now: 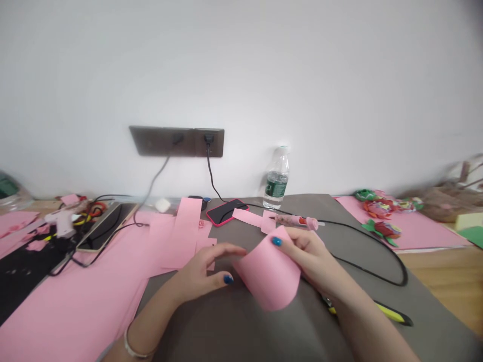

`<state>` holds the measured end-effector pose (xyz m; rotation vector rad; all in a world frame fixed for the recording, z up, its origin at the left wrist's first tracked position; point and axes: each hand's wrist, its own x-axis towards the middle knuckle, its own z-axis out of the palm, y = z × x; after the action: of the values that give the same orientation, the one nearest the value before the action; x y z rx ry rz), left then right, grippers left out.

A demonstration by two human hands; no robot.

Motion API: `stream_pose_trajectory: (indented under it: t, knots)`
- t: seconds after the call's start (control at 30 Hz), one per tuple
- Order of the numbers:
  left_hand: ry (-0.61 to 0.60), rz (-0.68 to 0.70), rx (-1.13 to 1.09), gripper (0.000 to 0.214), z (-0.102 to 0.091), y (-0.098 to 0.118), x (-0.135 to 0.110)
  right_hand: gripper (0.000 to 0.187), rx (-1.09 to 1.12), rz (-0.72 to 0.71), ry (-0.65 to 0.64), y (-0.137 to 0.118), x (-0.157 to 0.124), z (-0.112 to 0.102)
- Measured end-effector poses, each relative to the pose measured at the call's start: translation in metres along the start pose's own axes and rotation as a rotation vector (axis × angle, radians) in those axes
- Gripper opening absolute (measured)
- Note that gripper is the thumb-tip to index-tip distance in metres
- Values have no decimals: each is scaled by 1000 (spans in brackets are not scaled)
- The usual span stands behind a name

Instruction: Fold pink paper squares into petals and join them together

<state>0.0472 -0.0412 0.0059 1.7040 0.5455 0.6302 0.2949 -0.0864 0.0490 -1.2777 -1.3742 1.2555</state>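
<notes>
Head view, dead centre: what is being held?

— A pink paper piece, bowed into a loose curve and lifted just off the grey tabletop. The right hand has its grip closed on the upper right edge, thumb on top and fingers behind. Pinching one edge seems to be what lets the rest sag and curl.

And the left hand?

— Its grip is open and holds nothing. It lies palm down on the tabletop with the fingertips just beside the paper's left edge. Whether they touch it, I cannot tell.

What lies around them?

— Just beyond are a pink pen-like tool and small pink strips. A black cable loops past the right wrist, and a yellow-and-black pen lies by the right forearm, probably kept within reach. To the left are a big pink sheet and stacked pink offcuts. Further back are a phone in a red case and a water bottle near the wall. A glue gun sits far left and paper flowers far right.
</notes>
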Motion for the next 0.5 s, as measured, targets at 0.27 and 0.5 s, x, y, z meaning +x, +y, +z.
stream_pose_trajectory:
  t: [0.27,0.5]
  knots:
    - [435,-119,-71,33,8,-4,8,49,462,9,-27,15,37,40]
    - [728,-112,-127,26,-3,-18,14,39,308,3,-51,44,67,67]
